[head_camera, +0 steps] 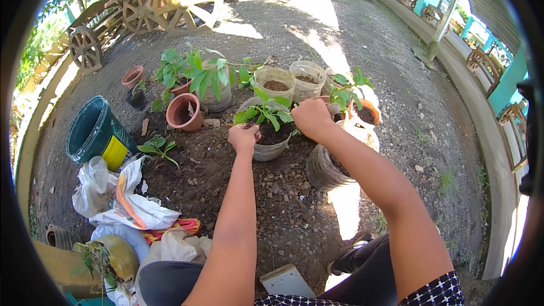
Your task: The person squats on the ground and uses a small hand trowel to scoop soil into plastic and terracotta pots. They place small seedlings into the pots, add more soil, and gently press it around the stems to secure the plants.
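Note:
A young leafy plant (265, 112) stands in dark soil in a grey, cloudy-walled pot (272, 151) straight ahead. At the pot's left rim is my left hand (244, 137), its fingers curled in against the soil; whether they pinch anything is hidden. My right hand (313, 118) is bent into a fist just beyond the right rim. Its fingers face away from me, so I cannot see what they hold. Close to its knuckles are a small greyish rounded thing and another green plant (346, 91).
Left of the pot are a terracotta pot (185, 112), a loose seedling (158, 148), a dark green bucket (91, 129) and a white plastic sack (136, 210). Soil-filled translucent pots (275, 80) stand behind. A tilted grey pot (325, 170) sits at right. Wooden wagon wheels (187, 2) lie farther back.

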Available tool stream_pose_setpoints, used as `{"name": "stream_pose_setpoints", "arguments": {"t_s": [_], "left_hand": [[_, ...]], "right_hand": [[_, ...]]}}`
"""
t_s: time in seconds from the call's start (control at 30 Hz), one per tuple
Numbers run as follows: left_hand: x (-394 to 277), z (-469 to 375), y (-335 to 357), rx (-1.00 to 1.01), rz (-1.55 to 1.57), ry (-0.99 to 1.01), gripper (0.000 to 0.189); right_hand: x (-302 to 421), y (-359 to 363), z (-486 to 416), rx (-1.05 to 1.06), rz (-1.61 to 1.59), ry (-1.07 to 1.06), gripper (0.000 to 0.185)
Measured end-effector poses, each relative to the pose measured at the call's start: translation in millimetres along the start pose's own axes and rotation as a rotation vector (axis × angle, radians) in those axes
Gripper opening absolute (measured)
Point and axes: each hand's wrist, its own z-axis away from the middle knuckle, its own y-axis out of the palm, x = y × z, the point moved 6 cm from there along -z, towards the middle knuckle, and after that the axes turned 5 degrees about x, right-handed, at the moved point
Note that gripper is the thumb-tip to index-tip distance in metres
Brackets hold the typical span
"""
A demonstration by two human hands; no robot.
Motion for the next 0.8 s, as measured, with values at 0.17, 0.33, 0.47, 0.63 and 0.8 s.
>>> {"name": "stream_pose_setpoints", "arguments": {"t_s": [0.17,0.33,0.47,0.63,0.8], "left_hand": [[-53,20,15,-0.06,-0.046,0.267,0.01],[-92,53,68,0.072,-0.133,0.437,0.016],[-88,77,113,0.243,-0.379,0.432,0.026],[-49,90,152,0.367,-0.378,0.432,0.036],[-2,82,159,0.235,-0.417,0.304,0.033]], "right_hand": [[-87,-46,53,0.147,-0.132,0.266,0.014],[-171,-33,124,0.395,0.004,0.5,0.019],[-160,30,131,0.468,-0.091,0.396,0.026],[-158,118,119,0.361,-0.328,0.362,0.052],[-197,148,113,0.245,-0.509,0.276,0.053]]}}
